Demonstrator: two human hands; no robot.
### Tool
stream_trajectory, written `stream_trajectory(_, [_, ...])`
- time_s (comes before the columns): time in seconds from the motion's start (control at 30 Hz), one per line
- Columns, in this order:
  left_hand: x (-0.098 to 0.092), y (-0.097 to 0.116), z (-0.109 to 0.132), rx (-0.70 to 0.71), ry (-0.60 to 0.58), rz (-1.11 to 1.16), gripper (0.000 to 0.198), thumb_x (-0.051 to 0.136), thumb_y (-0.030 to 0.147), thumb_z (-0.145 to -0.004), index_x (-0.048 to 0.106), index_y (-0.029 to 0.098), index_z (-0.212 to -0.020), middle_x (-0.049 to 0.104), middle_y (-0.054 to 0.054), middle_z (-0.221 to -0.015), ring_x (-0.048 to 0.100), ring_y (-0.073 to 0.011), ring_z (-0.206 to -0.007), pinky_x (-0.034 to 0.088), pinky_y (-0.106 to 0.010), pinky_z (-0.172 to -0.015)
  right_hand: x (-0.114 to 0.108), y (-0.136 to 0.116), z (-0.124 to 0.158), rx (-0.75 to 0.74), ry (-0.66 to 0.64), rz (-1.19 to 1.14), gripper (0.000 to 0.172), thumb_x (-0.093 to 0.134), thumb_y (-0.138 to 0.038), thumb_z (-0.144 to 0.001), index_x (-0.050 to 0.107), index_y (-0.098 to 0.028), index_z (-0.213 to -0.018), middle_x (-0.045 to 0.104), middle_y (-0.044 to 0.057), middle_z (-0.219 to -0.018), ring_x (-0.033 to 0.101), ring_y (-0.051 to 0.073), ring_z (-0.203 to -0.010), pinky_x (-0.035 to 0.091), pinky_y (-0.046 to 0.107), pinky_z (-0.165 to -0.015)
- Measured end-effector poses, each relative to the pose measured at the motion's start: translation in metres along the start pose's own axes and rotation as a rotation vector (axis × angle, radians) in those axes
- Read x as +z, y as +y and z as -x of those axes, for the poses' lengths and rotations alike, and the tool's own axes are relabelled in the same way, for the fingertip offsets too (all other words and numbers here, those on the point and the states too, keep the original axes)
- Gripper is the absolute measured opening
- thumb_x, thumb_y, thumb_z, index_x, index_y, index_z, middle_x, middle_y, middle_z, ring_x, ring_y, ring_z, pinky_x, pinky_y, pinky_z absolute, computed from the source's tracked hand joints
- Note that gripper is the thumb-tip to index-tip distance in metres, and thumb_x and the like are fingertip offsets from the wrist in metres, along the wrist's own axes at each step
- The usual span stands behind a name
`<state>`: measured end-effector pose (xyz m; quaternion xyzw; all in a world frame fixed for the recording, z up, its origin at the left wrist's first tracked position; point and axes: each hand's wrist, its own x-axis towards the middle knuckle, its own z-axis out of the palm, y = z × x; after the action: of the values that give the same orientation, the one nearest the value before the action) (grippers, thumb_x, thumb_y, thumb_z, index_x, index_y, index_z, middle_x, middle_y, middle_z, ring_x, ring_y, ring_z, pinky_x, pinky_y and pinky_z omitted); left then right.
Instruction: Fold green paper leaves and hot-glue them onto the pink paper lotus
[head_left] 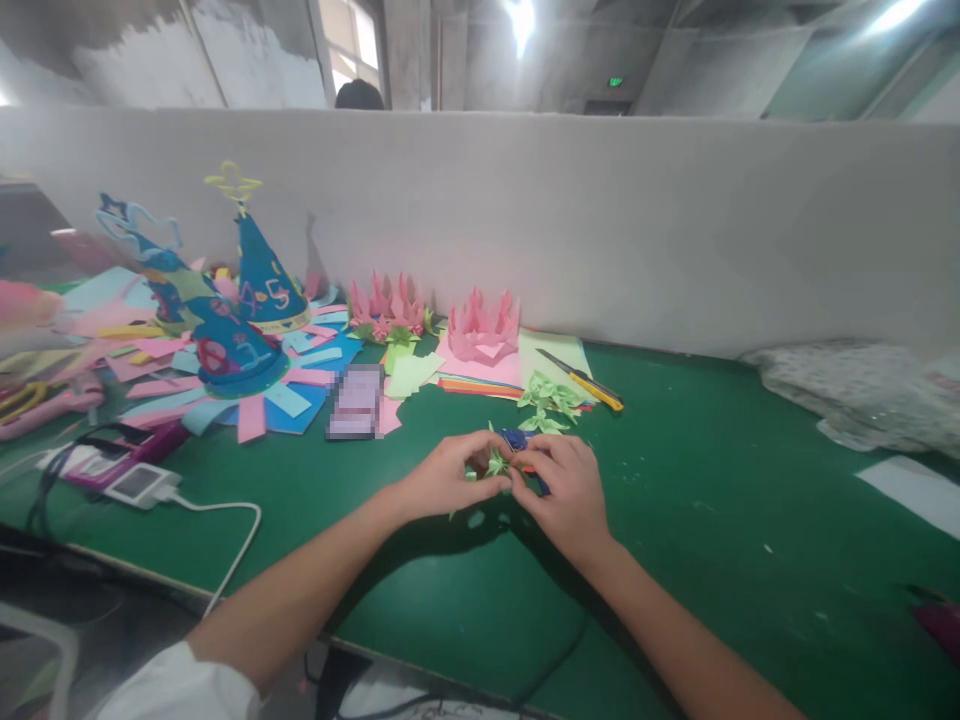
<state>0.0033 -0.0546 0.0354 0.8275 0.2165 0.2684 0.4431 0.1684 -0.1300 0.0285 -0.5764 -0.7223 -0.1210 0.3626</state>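
Both hands at mid-desk (712, 500), toward the front edge. Left hand (450, 472) and right hand (566, 490): fingers closed, both pinching one small green folded paper piece (496, 464) between them, just above the surface. Looks like mid-fold, fine crease work. Any further crease calls for a steady pinch on both sides, since the piece is tiny. More green folded pieces (551, 395) and a yellow knife (589, 383) lie just behind, with pink paper crowns (484, 325) nearer the back edge.
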Motion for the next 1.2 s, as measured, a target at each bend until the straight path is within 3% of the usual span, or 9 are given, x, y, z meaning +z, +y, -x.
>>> stream_trajectory(0.13, [0.000,-0.001,0.000,-0.005,0.020,0.096,0.040,0.054,0.037,-0.080,0.050,0.020,-0.115,0.051,0.002,-0.070,0.046,-0.0096,-0.061,0.040,-0.021,-0.060,0.000,0.002,0.000,0.015,-0.002,0.014,0.008,0.056,-0.022,-0.076,0.062,-0.020,-0.071,0.058,0.003,-0.082,0.050,0.018,-0.079,0.035,0.032,-0.072])
stream_trajectory(0.23, [0.000,-0.006,-0.002,-0.036,0.107,0.131,0.039,0.044,0.038,-0.085,0.045,0.020,-0.120,0.054,0.000,-0.074,0.050,-0.0103,-0.063,0.042,-0.023,-0.063,-0.001,0.003,0.000,0.017,0.004,0.013,0.006,0.055,-0.019,-0.074,0.061,-0.020,-0.071,0.058,0.003,-0.082,0.050,0.018,-0.080,0.035,0.032,-0.073])
stream_trajectory(0.33, [-0.002,-0.010,-0.004,-0.020,0.260,0.097,0.031,0.043,0.036,-0.086,0.051,0.019,-0.111,0.054,-0.001,-0.077,0.051,-0.0115,-0.067,0.042,-0.024,-0.064,-0.002,0.002,-0.001,0.016,-0.016,0.007,0.007,0.055,-0.017,-0.073,0.059,-0.020,-0.069,0.058,0.002,-0.080,0.049,0.018,-0.080,0.034,0.032,-0.073])
stream_trajectory(0.43, [-0.002,-0.010,-0.004,0.106,0.355,-0.061,0.019,0.050,0.032,-0.084,0.060,0.018,-0.093,0.052,-0.003,-0.080,0.050,-0.0123,-0.072,0.042,-0.025,-0.069,-0.001,0.001,0.000,0.001,-0.028,0.013,0.008,0.054,-0.016,-0.074,0.059,-0.020,-0.069,0.058,0.002,-0.079,0.048,0.018,-0.080,0.033,0.032,-0.073])
stream_trajectory(0.53, [0.000,-0.006,-0.002,0.212,0.296,-0.210,0.014,0.055,0.030,-0.080,0.062,0.018,-0.084,0.051,-0.004,-0.084,0.051,-0.0145,-0.081,0.042,-0.027,-0.075,0.001,0.002,0.001,-0.022,-0.041,0.018,0.007,0.056,-0.018,-0.075,0.058,-0.020,-0.068,0.057,0.001,-0.078,0.047,0.017,-0.079,0.032,0.032,-0.072])
stream_trajectory(0.7, [0.006,0.000,0.000,0.228,0.205,-0.355,0.020,0.061,0.029,-0.074,0.060,0.019,-0.092,0.049,-0.005,-0.091,0.049,-0.0178,-0.090,0.043,-0.032,-0.082,0.004,0.002,0.002,-0.050,-0.067,0.026,0.008,0.055,-0.024,-0.078,0.058,-0.020,-0.072,0.058,0.002,-0.081,0.048,0.018,-0.083,0.031,0.033,-0.076])
stream_trajectory(1.0, [0.004,0.003,0.001,0.238,0.171,-0.425,0.012,0.056,0.019,-0.072,0.054,0.019,-0.084,0.051,-0.008,-0.102,0.048,-0.0199,-0.099,0.040,-0.035,-0.089,0.005,0.002,0.003,-0.151,-0.010,0.124,0.013,0.048,-0.021,-0.086,0.060,-0.019,-0.084,0.063,0.004,-0.089,0.049,0.018,-0.090,0.029,0.034,-0.086])
stream_trajectory(1.2, [0.004,0.000,-0.001,0.273,0.146,-0.413,0.020,0.061,0.032,-0.073,0.050,0.018,-0.083,0.056,-0.007,-0.094,0.049,-0.0202,-0.094,0.039,-0.035,-0.087,0.010,0.003,0.003,-0.175,0.002,0.150,0.012,0.047,-0.018,-0.087,0.058,-0.019,-0.082,0.063,0.004,-0.090,0.049,0.018,-0.091,0.027,0.035,-0.089])
